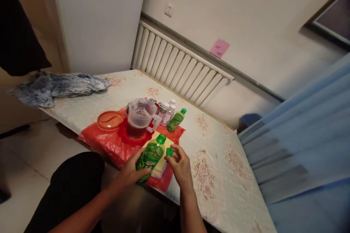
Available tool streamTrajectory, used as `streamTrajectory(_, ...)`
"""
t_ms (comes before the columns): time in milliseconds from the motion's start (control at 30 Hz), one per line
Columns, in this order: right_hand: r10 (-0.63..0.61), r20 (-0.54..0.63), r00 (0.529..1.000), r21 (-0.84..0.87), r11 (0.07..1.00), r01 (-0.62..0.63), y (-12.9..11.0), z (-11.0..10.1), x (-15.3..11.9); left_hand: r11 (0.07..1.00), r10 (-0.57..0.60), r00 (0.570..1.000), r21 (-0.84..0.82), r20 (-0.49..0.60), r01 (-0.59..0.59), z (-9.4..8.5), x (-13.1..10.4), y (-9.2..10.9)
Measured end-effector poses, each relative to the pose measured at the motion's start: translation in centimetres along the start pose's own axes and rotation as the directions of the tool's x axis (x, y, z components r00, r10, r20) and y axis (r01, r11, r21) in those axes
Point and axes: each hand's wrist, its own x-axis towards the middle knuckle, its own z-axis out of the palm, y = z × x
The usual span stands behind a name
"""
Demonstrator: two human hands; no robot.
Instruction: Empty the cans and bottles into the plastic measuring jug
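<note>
A green plastic drink bottle with its mouth uncovered is gripped round the body by my left hand. Just right of its neck, my right hand pinches a green bottle cap between thumb and fingers, apart from the bottle. Beyond the bottle stands a clear plastic jug with dark liquid in it, set on a red scalloped tray. A yellow cloth or pad lies behind and under the held bottle on a red plastic sheet.
A second green bottle, capped, stands behind, beside several white-capped bottles and cans. An orange round lid lies left of the jug. Blue patterned fabric lies at the table's far left. A radiator runs along the wall; a blue curtain hangs right.
</note>
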Motion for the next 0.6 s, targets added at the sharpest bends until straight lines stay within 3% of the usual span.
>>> streamTrajectory(100, -0.162, -0.003, 0.987, -0.223, 0.962, 0.157, -3.7, -2.0, -0.8, 0.997, 0.009, 0.999, 0.079, 0.043, -0.013, 1.0, -0.5, 0.1)
streamTrajectory(233, -0.373, 0.132, 0.918, -0.458, 0.799, 0.390, -7.1, -4.3, -1.7, 0.985, 0.028, 0.995, 0.166, 0.097, -0.043, 2.3, -1.0, 0.6)
streamTrajectory(433, -0.411, 0.288, 0.865, -0.519, 0.692, 0.501, -9.4, -6.4, -2.5, 0.946, 0.109, 0.987, 0.293, 0.116, -0.138, 3.5, -1.5, 1.9)
streamTrajectory(600, -0.379, 0.307, 0.873, -0.487, 0.725, 0.486, -9.8, -7.4, -2.4, 0.922, 0.140, 0.980, 0.343, 0.140, -0.181, 3.8, -1.8, 2.9)
